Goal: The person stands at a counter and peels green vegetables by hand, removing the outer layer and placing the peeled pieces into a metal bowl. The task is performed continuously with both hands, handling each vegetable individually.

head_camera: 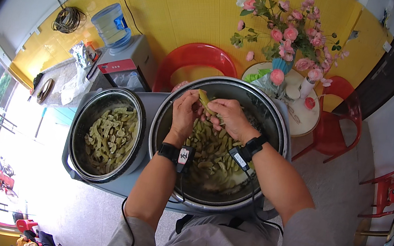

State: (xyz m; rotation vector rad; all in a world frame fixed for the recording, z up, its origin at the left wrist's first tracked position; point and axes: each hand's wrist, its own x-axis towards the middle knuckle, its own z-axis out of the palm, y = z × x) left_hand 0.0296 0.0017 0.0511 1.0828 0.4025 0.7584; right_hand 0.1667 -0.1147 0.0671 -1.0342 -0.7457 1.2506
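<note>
Over a large metal basin [279,148], my left hand [186,109] and my right hand [228,114] hold one greenish-yellow pickled vegetable [205,100] between their fingers. It looks like a pickled pepper or cucumber; which one I cannot tell. Many similar whole green pieces [211,158] lie in cloudy liquid in the basin beneath my hands. To the left stands a smaller metal pot [139,134] with many split or flattened green pieces [111,138] inside. Both of my wrists wear black straps with small cabled devices.
Both vessels stand on a grey table [99,186]. Beyond it are a red chair [202,51], a water dispenser [126,63] and a round side table [303,124] with a vase of pink flowers [283,61]. Another red chair [338,130] stands at right. Black cables hang from my wrists.
</note>
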